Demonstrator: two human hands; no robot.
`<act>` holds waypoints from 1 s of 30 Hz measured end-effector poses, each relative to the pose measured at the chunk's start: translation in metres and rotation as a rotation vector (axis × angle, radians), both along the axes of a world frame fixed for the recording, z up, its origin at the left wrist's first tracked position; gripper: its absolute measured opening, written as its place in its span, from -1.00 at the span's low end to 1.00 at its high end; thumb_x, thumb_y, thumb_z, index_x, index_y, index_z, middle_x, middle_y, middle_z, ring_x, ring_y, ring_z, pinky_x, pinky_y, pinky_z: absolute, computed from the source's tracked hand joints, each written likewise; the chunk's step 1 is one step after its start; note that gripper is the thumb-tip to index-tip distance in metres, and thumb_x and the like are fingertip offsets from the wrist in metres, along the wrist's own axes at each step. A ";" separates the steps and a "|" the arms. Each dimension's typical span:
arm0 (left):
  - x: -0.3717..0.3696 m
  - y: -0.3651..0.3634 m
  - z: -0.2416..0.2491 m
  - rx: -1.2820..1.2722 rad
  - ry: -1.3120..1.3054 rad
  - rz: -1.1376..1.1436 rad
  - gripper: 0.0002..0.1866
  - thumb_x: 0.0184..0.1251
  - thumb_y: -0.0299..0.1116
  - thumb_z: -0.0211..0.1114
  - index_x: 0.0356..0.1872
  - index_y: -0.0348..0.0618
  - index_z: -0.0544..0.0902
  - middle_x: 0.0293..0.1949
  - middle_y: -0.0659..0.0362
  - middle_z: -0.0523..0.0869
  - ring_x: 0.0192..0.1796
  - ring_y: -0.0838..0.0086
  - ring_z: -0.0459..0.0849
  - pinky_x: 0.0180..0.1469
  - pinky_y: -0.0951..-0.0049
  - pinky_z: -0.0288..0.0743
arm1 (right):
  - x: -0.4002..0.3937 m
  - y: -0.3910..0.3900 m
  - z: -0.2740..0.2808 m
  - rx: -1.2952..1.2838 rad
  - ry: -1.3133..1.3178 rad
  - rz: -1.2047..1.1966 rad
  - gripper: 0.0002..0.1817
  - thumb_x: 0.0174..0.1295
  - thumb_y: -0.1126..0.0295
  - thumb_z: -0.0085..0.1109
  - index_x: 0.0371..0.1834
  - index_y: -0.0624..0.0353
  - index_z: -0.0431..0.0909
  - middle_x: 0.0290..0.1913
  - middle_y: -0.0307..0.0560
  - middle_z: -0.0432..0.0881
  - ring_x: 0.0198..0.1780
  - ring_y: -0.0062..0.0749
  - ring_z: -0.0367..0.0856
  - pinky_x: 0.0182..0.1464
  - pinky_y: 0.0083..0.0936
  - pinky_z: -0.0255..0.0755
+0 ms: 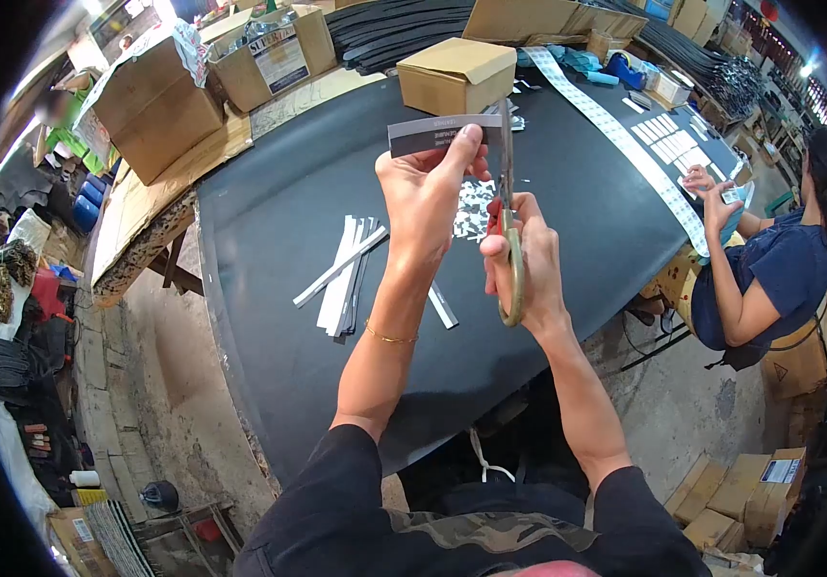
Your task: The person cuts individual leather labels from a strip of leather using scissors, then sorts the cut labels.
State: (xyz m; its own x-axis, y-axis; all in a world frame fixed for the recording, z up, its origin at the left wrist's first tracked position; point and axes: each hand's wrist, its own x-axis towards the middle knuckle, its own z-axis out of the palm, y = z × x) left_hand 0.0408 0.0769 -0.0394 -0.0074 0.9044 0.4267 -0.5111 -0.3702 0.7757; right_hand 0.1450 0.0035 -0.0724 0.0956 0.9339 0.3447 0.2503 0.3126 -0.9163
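Between the thumb and fingers of my left hand (425,202) is a grey label strip (415,137) with small pale print, raised above the table. My right hand (540,258) grips a pair of scissors (515,274) by worn brass-coloured handles, blades pointing away from me. The blades stand upright at the strip's right end. Beneath my hands, small black-and-white cut pieces (472,213) lie scattered on the black tabletop (298,192). A loose pile of white and grey strips (344,279) rests left of my left forearm, and another strip (443,306) lies to its right.
A closed cardboard box (457,77) stands just beyond my hands. A long white printed band (615,139) crosses the table's right side, near rows of white labels (668,139). A co-worker (769,240) sits at the right edge, hands raised. Open cartons (153,106) stand at the left.
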 end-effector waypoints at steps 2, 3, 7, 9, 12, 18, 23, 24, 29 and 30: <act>-0.001 0.001 0.001 -0.001 -0.003 0.008 -0.89 0.21 -0.49 0.33 -0.41 -0.35 0.69 -0.51 0.08 0.68 -0.50 0.52 0.61 -0.45 0.48 0.50 | 0.004 0.004 -0.004 0.017 0.034 -0.008 -0.10 -0.06 -0.45 0.10 -0.17 0.33 0.31 -0.70 -0.30 0.38 -0.72 -0.63 0.39 -0.69 -0.66 0.27; -0.002 0.002 0.002 -0.014 -0.003 0.019 -0.89 0.21 -0.49 0.33 -0.41 -0.35 0.69 -0.51 0.08 0.68 -0.51 0.52 0.61 -0.45 0.48 0.50 | 0.006 0.008 -0.006 0.030 0.068 -0.014 -0.11 -0.05 -0.44 0.10 -0.17 0.34 0.32 -0.70 -0.29 0.39 -0.75 -0.64 0.38 -0.73 -0.66 0.24; -0.005 0.004 0.001 -0.021 -0.007 0.031 -0.88 0.22 -0.48 0.33 -0.41 -0.35 0.69 -0.53 0.10 0.68 -0.51 0.52 0.61 -0.45 0.49 0.49 | 0.018 0.019 -0.010 -0.051 -0.026 -0.062 -0.15 0.02 -0.37 0.15 -0.12 0.33 0.31 -0.66 -0.15 0.50 -0.68 -0.44 0.53 -0.64 -0.54 0.37; -0.004 0.003 0.001 -0.023 -0.016 0.023 -0.88 0.22 -0.47 0.33 -0.42 -0.35 0.69 -0.53 0.10 0.68 -0.51 0.52 0.61 -0.45 0.49 0.50 | 0.023 0.029 -0.019 -0.337 -0.344 -0.246 -0.19 0.01 -0.27 0.28 -0.05 0.31 0.30 -0.56 -0.07 0.57 -0.53 -0.34 0.62 -0.46 -0.39 0.52; -0.003 0.003 0.001 0.004 -0.019 0.001 -0.88 0.22 -0.47 0.32 -0.42 -0.35 0.69 -0.53 0.11 0.68 -0.51 0.53 0.61 -0.44 0.50 0.50 | 0.029 0.038 -0.058 -0.298 -0.653 -0.204 -0.27 0.02 -0.08 0.37 0.00 0.27 0.29 -0.38 0.17 0.65 -0.26 0.05 0.67 -0.16 -0.16 0.49; -0.006 0.001 0.004 -0.017 0.035 -0.010 -0.88 0.22 -0.47 0.32 -0.44 -0.35 0.69 -0.53 0.11 0.68 -0.54 0.53 0.59 -0.43 0.52 0.50 | 0.026 0.031 -0.064 -0.377 -0.897 0.106 -0.65 0.10 0.29 0.23 -0.14 0.33 0.49 -0.22 0.26 0.64 -0.12 0.12 0.61 -0.01 -0.12 0.46; -0.010 0.003 0.004 -0.024 0.130 -0.065 -0.88 0.21 -0.48 0.33 -0.39 -0.37 0.69 -0.50 0.11 0.69 -0.55 0.53 0.59 -0.44 0.53 0.50 | 0.049 0.031 0.026 -0.100 -0.678 -0.147 -0.78 0.26 0.33 0.09 -0.15 0.17 0.64 -0.26 0.12 0.69 -0.23 -0.06 0.70 -0.14 -0.30 0.55; -0.010 0.004 0.003 -0.027 0.129 -0.063 -0.88 0.21 -0.48 0.33 -0.39 -0.37 0.69 -0.50 0.11 0.69 -0.55 0.53 0.59 -0.44 0.53 0.50 | 0.050 0.033 0.046 0.022 -0.431 -0.168 -0.80 0.24 0.38 0.15 -0.16 0.24 0.62 -0.29 0.06 0.71 -0.25 -0.25 0.72 -0.19 -0.40 0.55; -0.003 0.002 0.000 0.009 0.379 -0.234 -0.86 0.16 -0.45 0.32 -0.44 -0.37 0.69 -0.59 0.17 0.67 -0.56 0.62 0.58 -0.51 0.60 0.44 | 0.040 0.058 0.098 0.388 -0.455 0.277 -0.61 0.12 0.47 0.25 0.06 0.24 0.50 -0.25 -0.01 0.69 -0.20 -0.40 0.67 -0.16 -0.49 0.54; -0.004 0.002 0.000 0.001 0.514 -0.254 -0.85 0.14 -0.43 0.32 -0.46 -0.36 0.69 -0.60 0.16 0.66 -0.56 0.63 0.58 -0.52 0.60 0.42 | 0.040 0.061 0.104 0.330 -0.541 0.374 -0.58 0.11 0.49 0.25 0.08 0.23 0.48 -0.27 -0.01 0.68 -0.22 -0.41 0.67 -0.17 -0.49 0.54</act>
